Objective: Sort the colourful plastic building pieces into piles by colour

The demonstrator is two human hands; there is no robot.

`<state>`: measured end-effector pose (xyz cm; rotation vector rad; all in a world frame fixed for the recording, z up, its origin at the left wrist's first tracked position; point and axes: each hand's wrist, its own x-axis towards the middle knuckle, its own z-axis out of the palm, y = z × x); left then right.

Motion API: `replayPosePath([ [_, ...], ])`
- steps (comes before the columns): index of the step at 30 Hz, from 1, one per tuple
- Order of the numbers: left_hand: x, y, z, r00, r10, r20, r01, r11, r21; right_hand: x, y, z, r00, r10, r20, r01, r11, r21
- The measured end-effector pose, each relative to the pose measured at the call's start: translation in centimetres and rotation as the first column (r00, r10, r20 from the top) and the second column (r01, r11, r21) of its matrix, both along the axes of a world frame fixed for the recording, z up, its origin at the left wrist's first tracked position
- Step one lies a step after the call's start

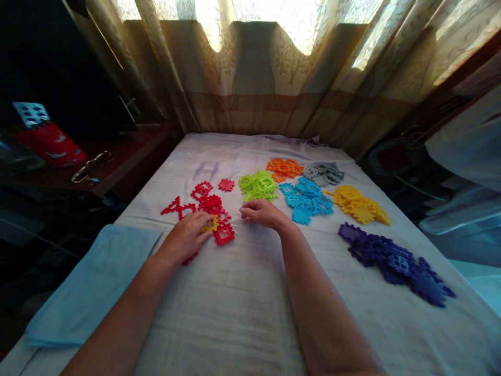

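Note:
My left hand is over the red pile, its fingers closed on a small yellow interlocking plastic tile with notched edges. Beneath and around it lie several red interlocking tiles, some square with open centres, partly covered by the hand. A single red tile sits apart, farther back. My right hand hovers or rests just in front of the lime green tiles. Its fingers are curled together, and no piece shows between them.
Right of the green heap are piles of orange, grey, blue, yellow and purple tiles. A folded light blue cloth lies at the left edge of the white-sheeted surface. Curtains hang behind.

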<state>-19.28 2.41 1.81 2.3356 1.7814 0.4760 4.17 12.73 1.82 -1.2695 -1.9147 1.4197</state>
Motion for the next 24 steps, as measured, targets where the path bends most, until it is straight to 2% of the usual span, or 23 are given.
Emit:
replayPosePath([
  [4,0.2,0.1,0.0,1.000,-0.004,-0.031,0.005,0.999,0.039,-0.3,-0.1,0.0,0.998,0.046,0.046,-0.048,0.997,0.060],
  [8,0.9,0.1,0.3,0.996,0.083,-0.007,-0.081,0.984,0.162,-1.6,-0.8,0.1,0.995,0.082,0.049,-0.087,0.991,0.101],
  [10,1.4,0.0,0.5,0.996,0.089,0.032,-0.094,0.961,0.259,-2.5,-1.2,0.3,0.995,0.094,-0.015,-0.093,0.994,0.056],
  [13,2.2,-0.2,0.6,0.997,0.031,0.076,-0.056,0.934,0.353,-3.3,-1.8,1.1,0.982,0.120,-0.147,-0.131,0.989,-0.066],
  [19,3.0,-0.4,0.1,0.996,-0.012,0.089,-0.026,0.906,0.422,-2.0,-2.2,3.6,0.951,0.125,-0.284,-0.182,0.966,-0.182],
  [24,3.2,-0.5,0.1,0.998,-0.028,0.058,-0.003,0.874,0.485,-1.4,-2.3,4.0,0.928,0.118,-0.354,-0.203,0.956,-0.211],
])
